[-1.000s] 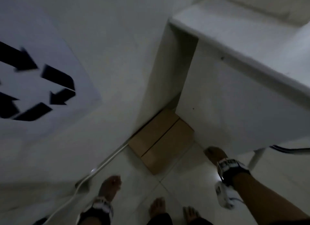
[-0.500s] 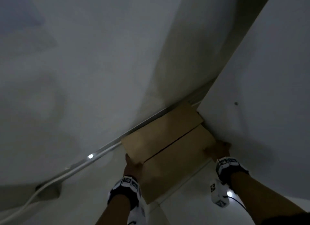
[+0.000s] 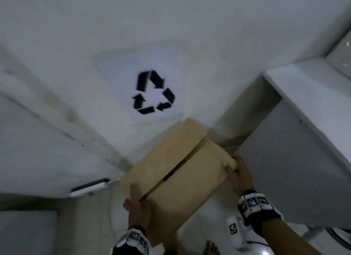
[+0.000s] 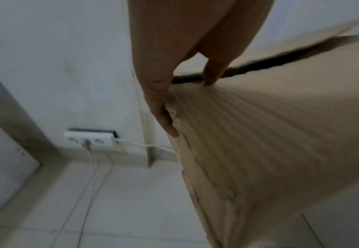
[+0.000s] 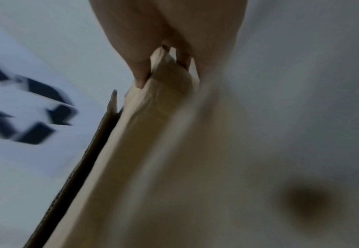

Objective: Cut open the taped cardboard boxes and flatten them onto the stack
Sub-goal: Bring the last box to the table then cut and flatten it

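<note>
A brown cardboard box [image 3: 180,175] is held off the floor between both hands, its top flaps meeting at a dark, slightly gaping seam. My left hand [image 3: 135,201] grips the near left corner, thumb on top and fingers down the side. In the left wrist view the left hand [image 4: 163,104] lies along the box [image 4: 280,134] edge. My right hand [image 3: 234,171] grips the far right corner, thumb over the top edge. The right wrist view shows the right hand [image 5: 153,67] pinching the corner of the box [image 5: 153,151]. Any tape on it is too blurred to tell.
A paper sheet with a black recycling sign [image 3: 153,92] hangs on the white wall behind the box. A white desk [image 3: 303,140] stands close on the right. A white power strip [image 3: 89,188] with a cable sits low on the wall at the left. Tiled floor and my bare foot [image 3: 210,249] lie below.
The box lay on the floor beside the desk with both hands apart from it. Both hands then took hold of its corners and have raised it toward me.
</note>
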